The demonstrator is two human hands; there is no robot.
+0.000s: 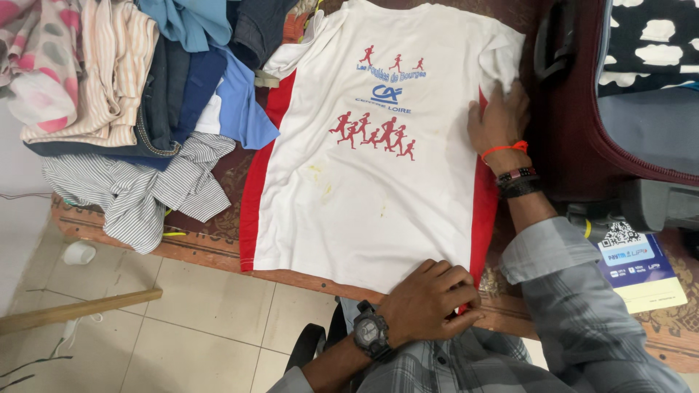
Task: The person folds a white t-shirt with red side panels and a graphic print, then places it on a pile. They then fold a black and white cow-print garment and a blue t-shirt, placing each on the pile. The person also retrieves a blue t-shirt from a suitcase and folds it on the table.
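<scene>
A white T-shirt (371,175) with red side panels and red running figures printed on it lies spread flat on a patterned table (218,233). My left hand (429,300), with a black watch on the wrist, pinches the shirt's bottom hem near its right corner at the table's front edge. My right hand (499,120), wearing a red thread and dark bead bracelets, presses flat on the shirt's right edge below the sleeve.
A heap of clothes (138,94), striped, blue and pink, fills the table's left. An open maroon suitcase (619,109) stands at the right with a blue card (637,269) below it. A wooden stick (80,309) lies on the tiled floor.
</scene>
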